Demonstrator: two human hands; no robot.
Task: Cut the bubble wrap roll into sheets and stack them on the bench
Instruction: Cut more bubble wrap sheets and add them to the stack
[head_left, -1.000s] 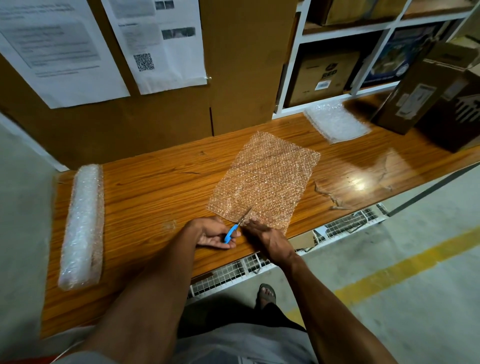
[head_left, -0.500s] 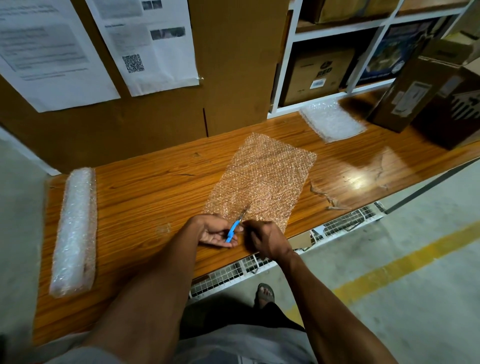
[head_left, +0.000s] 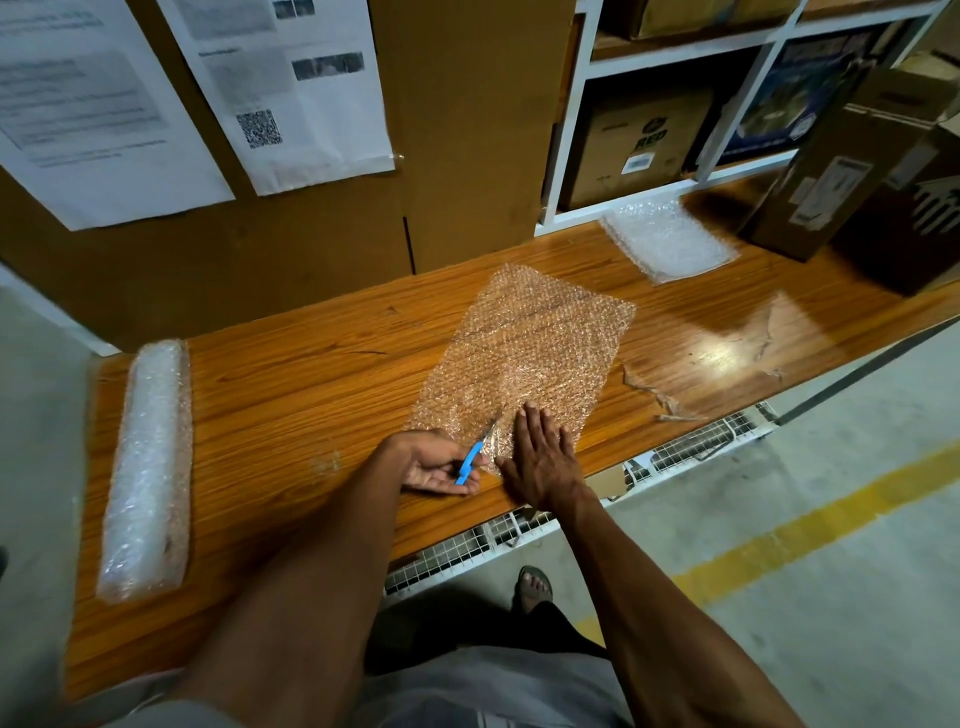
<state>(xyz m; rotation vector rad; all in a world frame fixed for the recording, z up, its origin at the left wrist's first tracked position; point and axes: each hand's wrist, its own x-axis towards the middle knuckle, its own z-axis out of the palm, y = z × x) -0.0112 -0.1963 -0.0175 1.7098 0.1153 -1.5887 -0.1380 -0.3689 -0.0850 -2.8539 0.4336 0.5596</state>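
A bubble wrap sheet (head_left: 524, 358) lies flat on the wooden bench (head_left: 311, 374), its near edge by the bench front; the left hand (head_left: 439, 465) is curled around blue-handled scissors (head_left: 475, 453), blades pointing into the sheet's near edge, though whether the blades are parted is hard to tell; the right hand (head_left: 540, 457) lies flat, fingers spread, pressing the sheet just beside the blades; the bubble wrap roll (head_left: 145, 467) lies well apart at the bench's left end; a stack of cut sheets (head_left: 667, 241) sits far right, near cardboard boxes (head_left: 852, 171).
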